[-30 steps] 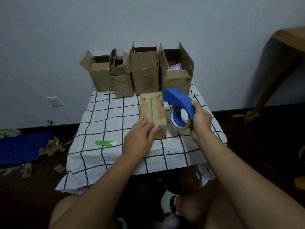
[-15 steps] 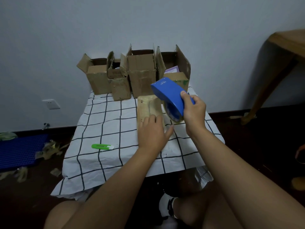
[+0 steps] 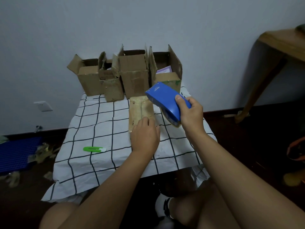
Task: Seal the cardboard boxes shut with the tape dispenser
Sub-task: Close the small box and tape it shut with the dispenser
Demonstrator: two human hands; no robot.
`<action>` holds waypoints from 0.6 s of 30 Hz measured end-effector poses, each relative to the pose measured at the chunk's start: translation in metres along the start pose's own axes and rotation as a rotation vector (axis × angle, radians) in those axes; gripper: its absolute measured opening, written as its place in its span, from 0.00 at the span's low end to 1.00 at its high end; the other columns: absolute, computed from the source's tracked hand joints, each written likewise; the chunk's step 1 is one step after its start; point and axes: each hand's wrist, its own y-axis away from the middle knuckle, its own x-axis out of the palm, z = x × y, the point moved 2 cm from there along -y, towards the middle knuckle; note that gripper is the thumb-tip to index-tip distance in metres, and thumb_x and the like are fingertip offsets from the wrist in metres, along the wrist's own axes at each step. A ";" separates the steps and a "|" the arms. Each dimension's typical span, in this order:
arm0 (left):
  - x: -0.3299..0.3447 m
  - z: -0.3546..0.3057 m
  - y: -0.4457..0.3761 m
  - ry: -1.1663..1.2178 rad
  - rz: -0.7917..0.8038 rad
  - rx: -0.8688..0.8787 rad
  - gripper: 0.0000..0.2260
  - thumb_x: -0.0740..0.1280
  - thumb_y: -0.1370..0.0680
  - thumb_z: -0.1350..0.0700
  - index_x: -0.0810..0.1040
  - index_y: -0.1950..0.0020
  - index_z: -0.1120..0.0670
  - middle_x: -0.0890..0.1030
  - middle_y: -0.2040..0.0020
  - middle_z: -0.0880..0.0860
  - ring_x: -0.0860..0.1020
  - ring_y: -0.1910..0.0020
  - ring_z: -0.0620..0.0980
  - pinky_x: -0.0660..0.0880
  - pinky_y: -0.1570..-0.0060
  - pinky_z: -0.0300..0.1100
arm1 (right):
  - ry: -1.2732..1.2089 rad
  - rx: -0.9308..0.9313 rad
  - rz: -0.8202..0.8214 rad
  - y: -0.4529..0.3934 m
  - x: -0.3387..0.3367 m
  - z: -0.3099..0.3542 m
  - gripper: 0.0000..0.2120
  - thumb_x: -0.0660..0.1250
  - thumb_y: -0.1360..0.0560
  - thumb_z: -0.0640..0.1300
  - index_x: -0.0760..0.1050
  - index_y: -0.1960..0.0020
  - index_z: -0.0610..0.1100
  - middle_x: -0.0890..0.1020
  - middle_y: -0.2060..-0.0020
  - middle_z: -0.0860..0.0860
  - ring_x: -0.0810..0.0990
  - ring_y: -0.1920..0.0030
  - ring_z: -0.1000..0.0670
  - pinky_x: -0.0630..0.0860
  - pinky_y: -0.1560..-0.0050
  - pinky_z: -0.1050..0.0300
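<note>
Pale blue-grey wall runs behind a low table (image 3: pixel 99 123) draped in crinkled white cloth with a black grid. Far left on the dark floor you have a ribbed blue mat (image 3: pixel 14 154) and crumpled scraps of tape (image 3: pixel 41 152); a white socket (image 3: pixel 43 106) sits low on the wall. On the cloth near its left side lies a slim green cutter (image 3: pixel 94 149) with a white tip. Along the back edge stand four open boxes (image 3: pixel 133 80) of worn brown cardboard, flaps up and ragged; the rightmost shows a pale purple sheet inside. Just in front of them lies a closed box (image 3: pixel 140 111), long and flat, its top glossy with tape and its centre seam showing. Your left hand (image 3: pixel 145 138) rests on its near end, fingers straight and together, pressing down. Your right hand (image 3: pixel 189 113) grips the dispenser (image 3: pixel 165 98), thumb on top and fingers curled beneath; it is smooth blue plastic, wedge-shaped, held above the table just right of the closed box, nose tilted up toward the back row. Small white lettering marks its nose, too small to read. A roll of clear tape (image 3: pixel 173 123) peeks out below your fingers. Far right, a curved wooden leg (image 3: pixel 257 90) holds up a wooden top.
</note>
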 end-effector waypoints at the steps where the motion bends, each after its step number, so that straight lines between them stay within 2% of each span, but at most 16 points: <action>1: -0.001 0.003 0.002 0.034 0.000 0.012 0.09 0.73 0.27 0.55 0.77 0.59 0.59 0.77 0.60 0.57 0.75 0.64 0.57 0.66 0.67 0.45 | 0.000 -0.017 0.011 0.002 0.000 0.001 0.15 0.68 0.22 0.57 0.77 0.55 0.45 0.81 0.59 0.47 0.78 0.59 0.52 0.76 0.55 0.50; 3: -0.003 0.013 0.009 0.105 -0.001 0.049 0.09 0.71 0.25 0.54 0.77 0.58 0.58 0.77 0.59 0.55 0.76 0.62 0.56 0.64 0.66 0.44 | -0.028 -0.049 0.036 0.003 0.003 0.004 0.04 0.68 0.21 0.53 0.77 0.51 0.54 0.81 0.53 0.57 0.80 0.49 0.53 0.78 0.46 0.51; 5: -0.005 0.023 0.014 0.139 -0.010 0.091 0.08 0.70 0.24 0.51 0.80 0.56 0.56 0.79 0.56 0.53 0.77 0.58 0.55 0.66 0.61 0.44 | -0.068 -0.056 0.075 0.004 0.008 0.006 0.05 0.67 0.20 0.51 0.78 0.45 0.57 0.80 0.49 0.64 0.79 0.43 0.58 0.77 0.38 0.54; 7: -0.008 0.031 0.015 0.161 -0.002 0.081 0.11 0.68 0.22 0.46 0.84 0.51 0.52 0.80 0.52 0.51 0.77 0.51 0.53 0.69 0.52 0.47 | -0.107 -0.051 0.114 0.005 0.016 0.006 0.07 0.66 0.19 0.51 0.80 0.42 0.57 0.81 0.50 0.68 0.78 0.44 0.64 0.76 0.39 0.59; 9: -0.010 0.036 0.013 0.211 0.015 0.053 0.13 0.64 0.21 0.44 0.84 0.48 0.50 0.81 0.52 0.50 0.77 0.50 0.51 0.68 0.49 0.47 | -0.134 -0.046 0.140 0.006 0.024 0.005 0.10 0.67 0.21 0.53 0.80 0.40 0.55 0.80 0.49 0.67 0.78 0.46 0.67 0.76 0.45 0.64; 12: -0.009 0.042 0.009 0.234 0.046 0.046 0.13 0.62 0.20 0.45 0.84 0.50 0.48 0.82 0.55 0.48 0.77 0.53 0.51 0.67 0.53 0.45 | -0.168 -0.019 0.185 0.006 0.036 0.005 0.22 0.72 0.28 0.55 0.77 0.35 0.53 0.78 0.44 0.64 0.78 0.45 0.64 0.76 0.47 0.68; 14: -0.007 0.046 0.006 0.224 0.078 0.048 0.13 0.62 0.20 0.44 0.84 0.50 0.47 0.82 0.55 0.47 0.77 0.54 0.51 0.67 0.54 0.44 | -0.179 -0.002 0.217 0.006 0.044 0.003 0.26 0.73 0.30 0.53 0.75 0.33 0.52 0.77 0.41 0.61 0.78 0.41 0.59 0.77 0.43 0.64; 16: -0.006 0.050 0.005 0.225 0.094 0.059 0.12 0.63 0.21 0.44 0.84 0.50 0.47 0.83 0.54 0.47 0.77 0.53 0.51 0.67 0.54 0.45 | -0.171 -0.014 0.253 0.006 0.049 0.000 0.24 0.73 0.29 0.50 0.75 0.34 0.53 0.77 0.38 0.56 0.77 0.38 0.54 0.76 0.38 0.57; 18: -0.006 0.051 0.005 0.224 0.083 0.083 0.10 0.67 0.22 0.45 0.83 0.49 0.49 0.83 0.54 0.48 0.78 0.53 0.52 0.68 0.54 0.45 | -0.145 -0.041 0.276 0.006 0.050 -0.004 0.22 0.73 0.28 0.51 0.75 0.35 0.54 0.77 0.36 0.54 0.76 0.37 0.53 0.76 0.37 0.55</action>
